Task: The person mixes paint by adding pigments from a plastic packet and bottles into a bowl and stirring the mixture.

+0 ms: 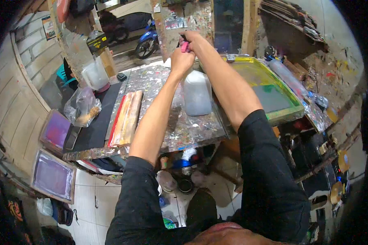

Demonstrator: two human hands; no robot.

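Both my arms reach forward over the paint-spattered table. My left hand is closed around a small pink object at the table's far side. Right beside it, my right hand is closed too, its fingers at the top of the pink object near a dark piece. How the fingers sit on it is partly hidden. Between my forearms a translucent plastic jug stands on the table.
A yellow-green screen frame lies at the right, beside a clear bottle. Squeegees, a plastic bag and a white container are at the left. Purple frames lean below.
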